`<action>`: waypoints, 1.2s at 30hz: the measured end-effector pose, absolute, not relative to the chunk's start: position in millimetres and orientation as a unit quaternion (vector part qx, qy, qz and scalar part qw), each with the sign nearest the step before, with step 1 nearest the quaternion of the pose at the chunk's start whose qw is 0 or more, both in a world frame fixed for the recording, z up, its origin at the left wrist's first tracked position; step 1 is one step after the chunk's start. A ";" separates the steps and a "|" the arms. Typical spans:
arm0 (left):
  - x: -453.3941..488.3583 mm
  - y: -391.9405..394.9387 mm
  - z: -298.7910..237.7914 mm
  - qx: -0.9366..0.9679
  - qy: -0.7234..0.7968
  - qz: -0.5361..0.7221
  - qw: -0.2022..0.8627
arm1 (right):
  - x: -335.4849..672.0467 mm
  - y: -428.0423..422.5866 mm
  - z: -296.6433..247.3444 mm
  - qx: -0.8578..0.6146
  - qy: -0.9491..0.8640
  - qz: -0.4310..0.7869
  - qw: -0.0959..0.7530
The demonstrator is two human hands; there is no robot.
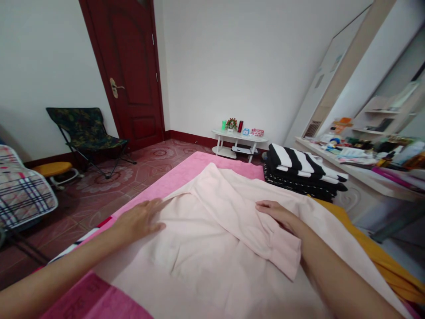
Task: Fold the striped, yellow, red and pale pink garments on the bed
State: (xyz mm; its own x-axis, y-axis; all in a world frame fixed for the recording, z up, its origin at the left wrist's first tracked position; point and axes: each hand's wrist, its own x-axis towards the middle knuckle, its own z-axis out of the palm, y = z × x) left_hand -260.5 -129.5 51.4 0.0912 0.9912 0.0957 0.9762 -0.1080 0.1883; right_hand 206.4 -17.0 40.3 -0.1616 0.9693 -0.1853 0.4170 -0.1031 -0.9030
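Note:
A pale pink long-sleeved top [206, 261] lies spread over a pink cloth [179, 176]. One sleeve [229, 208] is folded across its body, with the ribbed cuff [287, 252] pointing toward the lower right. My left hand [142, 219] rests on the left edge of the top, thumb and fingers apart. On the folded sleeve, above the cuff, lies my right hand [275, 213] with its fingers stretched out. Neither hand is closed around the fabric.
Folded black-and-white clothes [299, 166] are stacked at the far right, near a yellow cloth [358, 239]. A cluttered dresser [358, 173] stands beyond. A small white table [229, 134] is by the back wall, a camouflage folding chair [88, 133] at the left.

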 end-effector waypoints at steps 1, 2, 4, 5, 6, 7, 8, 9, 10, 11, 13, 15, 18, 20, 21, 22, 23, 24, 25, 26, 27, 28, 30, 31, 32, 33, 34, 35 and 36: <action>-264.9 -130.6 52.4 0.725 0.681 0.085 0.057 | 201.5 -14.3 50.5 -0.591 -0.622 0.457 0.234; -267.9 -131.5 53.5 0.711 0.695 0.074 0.072 | 194.1 -11.3 59.5 -0.608 -0.642 0.431 0.181; -271.7 -131.8 55.2 0.682 0.722 0.067 0.095 | 172.7 -6.1 71.3 -0.638 -0.674 0.353 0.122; -273.0 -131.3 55.6 0.672 0.729 0.070 0.108 | 159.4 -4.8 73.1 -0.650 -0.683 0.315 0.108; -274.4 -130.6 55.6 0.666 0.732 0.074 0.122 | 145.5 -4.7 72.2 -0.662 -0.688 0.279 0.103; -275.8 -129.9 55.4 0.664 0.731 0.077 0.137 | 131.6 -5.8 68.8 -0.678 -0.686 0.244 0.100; -277.5 -129.6 55.0 0.663 0.729 0.077 0.153 | 118.6 -7.9 63.7 -0.699 -0.679 0.203 0.099; -279.2 -129.8 54.6 0.663 0.726 0.075 0.165 | 107.3 -10.7 57.6 -0.719 -0.669 0.160 0.100; -281.1 -130.6 54.4 0.663 0.725 0.073 0.173 | 98.0 -13.6 51.6 -0.735 -0.660 0.122 0.102; -282.9 -131.9 54.3 0.665 0.722 0.076 0.176 | 91.0 -16.1 46.5 -0.742 -0.656 0.094 0.105; -286.5 -135.6 54.5 0.675 0.713 0.092 0.168 | 83.4 -18.3 41.0 -0.737 -0.662 0.075 0.114; -289.3 -139.1 55.1 0.684 0.706 0.104 0.153 | 82.2 -15.6 43.0 -0.723 -0.675 0.078 0.125; -290.0 -141.9 58.5 0.680 0.708 0.111 0.155 | 85.7 -4.3 56.5 -0.710 -0.684 0.073 0.152; -286.2 -143.3 64.7 0.682 0.705 0.126 0.150 | 89.2 5.6 69.2 -0.708 -0.679 0.078 0.177; -282.5 -144.4 69.6 0.687 0.699 0.136 0.145 | 91.2 10.7 76.2 -0.706 -0.677 0.080 0.194; -277.5 -146.1 75.9 0.695 0.689 0.147 0.142 | 93.5 15.7 83.6 -0.702 -0.674 0.081 0.214; -271.0 -148.4 83.3 0.705 0.676 0.158 0.145 | 96.0 20.5 91.1 -0.697 -0.672 0.081 0.236; -263.3 -151.3 91.5 0.716 0.660 0.171 0.153 | 98.9 25.0 98.8 -0.690 -0.672 0.079 0.258; -254.4 -154.6 100.0 0.726 0.641 0.183 0.167 | 102.3 29.2 106.5 -0.682 -0.672 0.078 0.278; -244.5 -158.0 108.2 0.736 0.623 0.195 0.182 | 106.3 33.0 113.9 -0.674 -0.672 0.077 0.296; -233.8 -161.5 115.7 0.743 0.605 0.205 0.197 | 110.8 36.3 120.9 -0.668 -0.672 0.077 0.310; -222.7 -164.6 122.0 0.749 0.592 0.212 0.210 | 116.0 39.1 127.3 -0.663 -0.671 0.076 0.322; -200.1 -169.6 129.5 0.760 0.566 0.219 0.235 | 128.5 43.0 137.8 -0.661 -0.665 0.072 0.340; -189.2 -171.5 130.4 0.765 0.553 0.221 0.246 | 135.5 44.1 141.5 -0.663 -0.660 0.067 0.345; -178.7 -173.0 129.4 0.770 0.540 0.223 0.256 | 142.9 44.8 144.2 -0.668 -0.655 0.062 0.349; -169.0 -174.4 126.5 0.775 0.527 0.223 0.267 | 150.3 45.0 145.6 -0.674 -0.649 0.054 0.349; -160.1 -175.7 121.8 0.779 0.517 0.222 0.278 | 157.6 44.7 145.8 -0.681 -0.643 0.046 0.347; -152.1 -177.1 115.7 0.782 0.508 0.217 0.289 | 164.4 44.0 144.6 -0.689 -0.638 0.038 0.341; -145.1 -178.6 108.5 0.784 0.502 0.210 0.300 | 170.7 42.8 141.9 -0.697 -0.635 0.029 0.332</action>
